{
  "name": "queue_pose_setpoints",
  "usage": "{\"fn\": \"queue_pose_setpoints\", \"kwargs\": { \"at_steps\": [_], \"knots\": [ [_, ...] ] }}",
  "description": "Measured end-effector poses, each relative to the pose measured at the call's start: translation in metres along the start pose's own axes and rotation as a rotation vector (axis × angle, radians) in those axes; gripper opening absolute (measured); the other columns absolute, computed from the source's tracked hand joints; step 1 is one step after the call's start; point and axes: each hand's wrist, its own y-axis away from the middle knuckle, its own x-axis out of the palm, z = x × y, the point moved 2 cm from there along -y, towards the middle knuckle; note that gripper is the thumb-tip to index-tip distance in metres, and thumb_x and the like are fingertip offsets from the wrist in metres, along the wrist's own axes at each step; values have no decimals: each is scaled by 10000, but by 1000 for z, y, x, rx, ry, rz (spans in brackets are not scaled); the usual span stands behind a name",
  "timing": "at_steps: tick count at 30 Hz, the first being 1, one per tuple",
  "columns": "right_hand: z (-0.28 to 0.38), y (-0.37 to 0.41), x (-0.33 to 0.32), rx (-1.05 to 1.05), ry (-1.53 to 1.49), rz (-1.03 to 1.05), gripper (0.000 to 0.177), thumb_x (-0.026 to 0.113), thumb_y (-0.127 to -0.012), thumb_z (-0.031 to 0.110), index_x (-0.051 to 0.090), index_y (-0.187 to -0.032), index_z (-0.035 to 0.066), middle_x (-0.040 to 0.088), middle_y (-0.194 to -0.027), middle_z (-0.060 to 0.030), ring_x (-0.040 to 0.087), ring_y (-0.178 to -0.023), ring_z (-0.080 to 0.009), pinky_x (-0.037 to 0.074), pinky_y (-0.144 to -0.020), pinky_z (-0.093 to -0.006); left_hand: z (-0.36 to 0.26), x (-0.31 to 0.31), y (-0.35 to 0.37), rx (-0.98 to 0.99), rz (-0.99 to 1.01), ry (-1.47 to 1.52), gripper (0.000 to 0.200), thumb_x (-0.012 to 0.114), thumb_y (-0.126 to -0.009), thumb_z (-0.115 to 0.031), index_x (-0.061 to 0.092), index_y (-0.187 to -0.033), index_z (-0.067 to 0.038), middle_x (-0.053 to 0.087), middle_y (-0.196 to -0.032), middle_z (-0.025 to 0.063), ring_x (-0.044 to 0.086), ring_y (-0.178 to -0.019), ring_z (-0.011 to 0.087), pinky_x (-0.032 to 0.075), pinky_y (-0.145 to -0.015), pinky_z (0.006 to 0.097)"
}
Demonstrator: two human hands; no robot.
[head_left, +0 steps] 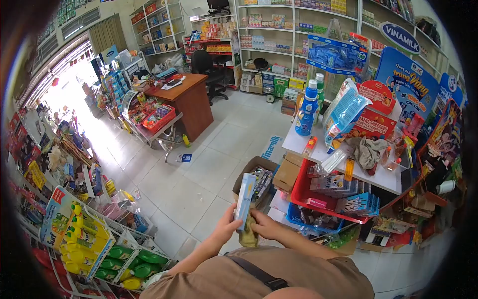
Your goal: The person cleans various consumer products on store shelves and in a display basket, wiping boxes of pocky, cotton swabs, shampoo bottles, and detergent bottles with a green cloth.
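Observation:
A long, narrow light-blue and white box (245, 199) stands nearly upright before my body. My left hand (227, 225) is closed round its lower left side. Just right of the box, my right hand (262, 225) is closed on a crumpled yellowish-green cloth (248, 237), which hangs below the fingers. The cloth lies close against the box's lower end. Behind the box is an open cardboard carton (239, 183) with several packaged items inside.
To the right, a red tray (298, 196) of boxes sits over a blue basket (294, 217), beside a white table (295, 142) with bottles and packets. A wooden desk (196, 107) stands farther back. Yellow and green bottles (89, 238) fill a rack at lower left.

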Motion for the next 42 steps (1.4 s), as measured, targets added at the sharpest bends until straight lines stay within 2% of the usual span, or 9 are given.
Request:
{"fn": "queue_pose_setpoints", "kwargs": {
  "at_steps": [5,8,12,18,21,26,32,36,42],
  "knots": [
    [32,8,-9,69,319,229,446,597,-776,156,461,-1181,29,521,-1099,-142,560,-928,-256,447,-812,-332,21,-11,-4,147,148,262,771,620,-699,-260,261,-1323,15,409,-1251,130,335,-1212,209,254,-996,306],
    [-7,5,-7,-331,468,-31,411,633,-726,61,499,-1113,18,484,-1137,-134,579,-873,-261,485,-751,-341,2,11,8,-73,159,574,799,634,-657,-269,277,-1315,12,408,-1244,114,343,-1197,202,250,-998,306],
    [28,0,-16,30,116,-307,545,643,-614,-43,472,-1123,47,472,-1028,-95,555,-883,-204,493,-672,-293,0,13,-1,53,15,208,818,642,-608,-270,300,-1297,8,421,-1212,107,372,-1155,196,256,-991,302],
    [48,11,-53,-217,-235,-272,834,652,-608,-62,258,-1321,113,449,-1145,-111,537,-951,-190,495,-726,-308,9,-11,6,16,188,43,765,654,-614,-213,357,-1279,20,452,-1209,116,396,-1150,206,273,-987,312],
    [57,25,-69,-64,-179,-125,819,666,-598,-56,303,-1315,101,454,-1184,-93,515,-1000,-179,471,-794,-319,-11,-9,11,-28,300,-197,751,651,-623,-210,367,-1279,23,459,-1218,120,398,-1157,209,279,-986,316],
    [65,34,-64,-307,378,-102,419,732,-564,-15,622,-946,114,538,-1050,-92,531,-980,-256,449,-791,-320,-8,-8,14,-44,200,-111,705,639,-652,-205,386,-1281,-14,467,-1204,109,405,-1143,208,281,-982,315],
    [68,44,-58,-266,494,-213,383,730,-589,3,611,-942,95,551,-903,-81,552,-822,-241,456,-683,-307,9,-12,10,-102,-110,132,418,563,-770,-132,467,-1166,-41,507,-1027,74,463,-969,142,382,-852,279],
    [71,53,-61,-277,576,-204,361,715,-615,38,586,-944,112,537,-930,-83,560,-816,-274,464,-678,-343,19,-9,7,-59,-276,-101,349,596,-785,-69,478,-1110,-27,536,-1009,87,514,-903,148,431,-781,269],
    [87,71,-84,-320,610,-362,341,693,-626,30,565,-939,77,544,-961,-102,562,-834,-288,464,-703,-360,15,2,8,-71,-241,-58,291,610,-792,-58,493,-1052,-3,562,-936,74,546,-846,137,457,-752,262]
  ]
}}
